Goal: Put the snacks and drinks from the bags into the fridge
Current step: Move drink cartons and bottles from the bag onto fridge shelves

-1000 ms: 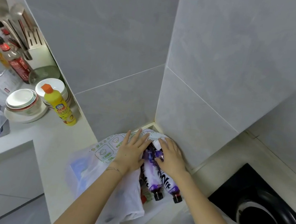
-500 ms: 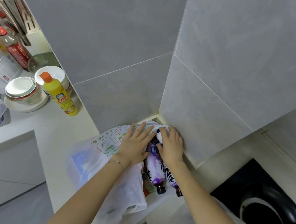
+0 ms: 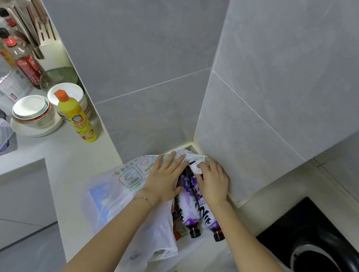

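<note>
Obs: left hand point(image 3: 163, 180) flat, fingers straight, pressing the white bag point(image 3: 120, 180) open; right hand point(image 3: 212, 182) bent over the base ends of two purple bottles point(image 3: 188, 204), grip not confirmable. Advice: pin the bag mouth down and draw the bottles out lengthwise. They lie side by side at the counter's point(image 3: 66, 154) back corner, dark caps toward its front edge.

White counter point(image 3: 66, 156), left side: yellow bottle point(image 3: 75, 118) with orange cap, upright, just right of stacked bowls point(image 3: 31, 110) on a white plate point(image 3: 34, 131). Far left: sauce bottles point(image 3: 25, 61), steel utensil holder point(image 3: 45, 34). Black hob point(image 3: 323, 257) near right. Grey tiled walls point(image 3: 142, 37) behind
</note>
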Motion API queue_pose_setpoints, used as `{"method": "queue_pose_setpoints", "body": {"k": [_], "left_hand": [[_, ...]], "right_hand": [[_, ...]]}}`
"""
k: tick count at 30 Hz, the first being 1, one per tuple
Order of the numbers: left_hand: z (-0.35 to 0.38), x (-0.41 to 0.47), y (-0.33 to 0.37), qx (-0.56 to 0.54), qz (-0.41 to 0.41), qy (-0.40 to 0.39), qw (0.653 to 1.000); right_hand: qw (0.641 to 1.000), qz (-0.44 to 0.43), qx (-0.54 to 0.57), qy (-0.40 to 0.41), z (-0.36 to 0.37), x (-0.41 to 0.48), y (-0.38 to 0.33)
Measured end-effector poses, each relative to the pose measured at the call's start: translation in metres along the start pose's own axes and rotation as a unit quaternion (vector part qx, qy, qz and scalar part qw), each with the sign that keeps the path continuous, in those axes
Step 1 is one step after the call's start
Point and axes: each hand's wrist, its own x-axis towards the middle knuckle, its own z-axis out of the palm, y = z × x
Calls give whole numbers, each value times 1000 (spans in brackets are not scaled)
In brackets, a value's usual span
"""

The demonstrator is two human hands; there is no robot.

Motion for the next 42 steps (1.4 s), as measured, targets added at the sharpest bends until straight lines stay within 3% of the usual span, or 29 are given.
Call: {"method": "queue_pose_setpoints", "body": {"k": [12, 14, 19, 26, 42], "left_hand": [[-10, -14, 0, -93, -13, 18, 995], [-11, -14, 3, -102, -15, 18, 995], [-11, -14, 8, -103, -17, 10, 995], [-8, -23, 8, -108, -21, 11, 994], [-1, -16, 13, -83, -26, 7, 996]], "right_hand": [[993, -56, 55, 83, -5, -7, -3], [994, -43, 72, 74, -7, -9, -1], [997, 11, 64, -45, -5, -8, 4], [999, 45, 21, -7, -1, 1, -10], [997, 17, 54, 51, -17, -16, -9]]}}
